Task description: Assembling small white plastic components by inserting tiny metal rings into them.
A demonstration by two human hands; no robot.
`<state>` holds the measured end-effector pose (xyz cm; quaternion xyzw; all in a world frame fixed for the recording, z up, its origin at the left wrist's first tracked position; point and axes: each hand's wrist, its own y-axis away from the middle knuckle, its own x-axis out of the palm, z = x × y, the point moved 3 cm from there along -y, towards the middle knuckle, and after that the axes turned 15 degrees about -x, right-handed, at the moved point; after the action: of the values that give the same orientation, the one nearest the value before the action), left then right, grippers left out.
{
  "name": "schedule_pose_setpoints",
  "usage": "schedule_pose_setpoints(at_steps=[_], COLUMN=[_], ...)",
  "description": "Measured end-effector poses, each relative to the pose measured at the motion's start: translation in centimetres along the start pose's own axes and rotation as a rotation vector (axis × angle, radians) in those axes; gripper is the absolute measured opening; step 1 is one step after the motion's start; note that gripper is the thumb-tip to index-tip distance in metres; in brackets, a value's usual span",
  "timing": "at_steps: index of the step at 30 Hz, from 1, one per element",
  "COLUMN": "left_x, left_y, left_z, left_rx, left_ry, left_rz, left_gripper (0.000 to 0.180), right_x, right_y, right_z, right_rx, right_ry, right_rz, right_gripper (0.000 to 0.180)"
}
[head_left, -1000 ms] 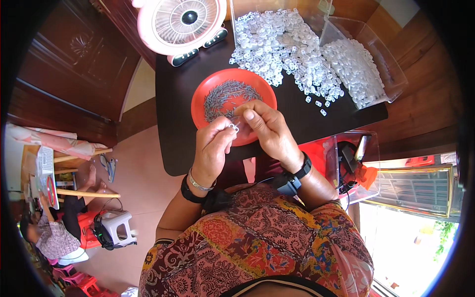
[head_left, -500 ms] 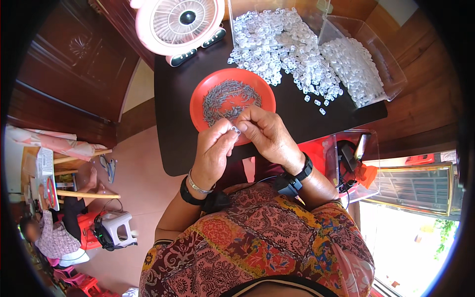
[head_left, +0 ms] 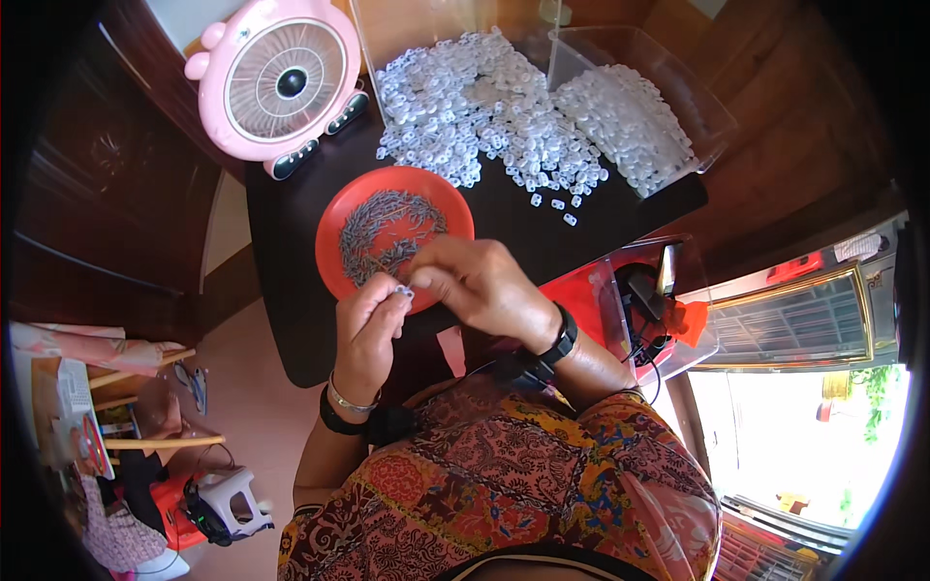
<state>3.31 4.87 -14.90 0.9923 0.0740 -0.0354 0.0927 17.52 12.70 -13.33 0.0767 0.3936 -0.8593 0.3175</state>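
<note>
My left hand (head_left: 364,339) is closed, pinching a small white plastic piece with two holes (head_left: 404,290) between thumb and forefinger. Close beside it, the thumb and forefinger of my right hand (head_left: 480,288) are pressed together. Whatever they grip, if anything, is too small to make out. Both hands are over the near edge of a round red plate (head_left: 331,218), which holds many thin grey screw-like pieces (head_left: 373,228). On the dark table (head_left: 291,324) behind the plate spreads a heap of the same white pieces (head_left: 455,107).
A clear bin (head_left: 712,131) of white pieces lies tipped at the back right. A pink fan (head_left: 218,111) stands at the back left. Right of the table, a clear box (head_left: 693,334) holds black and orange items. A person (head_left: 126,537) sits at far left near a grey stool (head_left: 237,499).
The view has shifted, so the table, fan and plate appear further left and slightly lower. My hands stay close together by the plate, the white piece still in my left fingers.
</note>
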Motion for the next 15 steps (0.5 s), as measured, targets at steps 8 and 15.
schedule_pose_setpoints(at_steps=[8, 15], left_x=[-1.5, -1.3], left_y=[0.1, 0.2], left_z=[0.9, 1.0], left_rx=[-0.079, -0.057], left_ry=[0.159, 0.154], left_rz=[-0.069, -0.031], left_gripper=[0.019, 0.021], right_x=[-11.4, -12.3], right_y=[2.1, 2.6], right_z=[-8.5, -12.7], right_rx=[0.243, 0.363], right_ry=[0.853, 0.967], right_rz=[-0.135, 0.045], right_gripper=[0.017, 0.018])
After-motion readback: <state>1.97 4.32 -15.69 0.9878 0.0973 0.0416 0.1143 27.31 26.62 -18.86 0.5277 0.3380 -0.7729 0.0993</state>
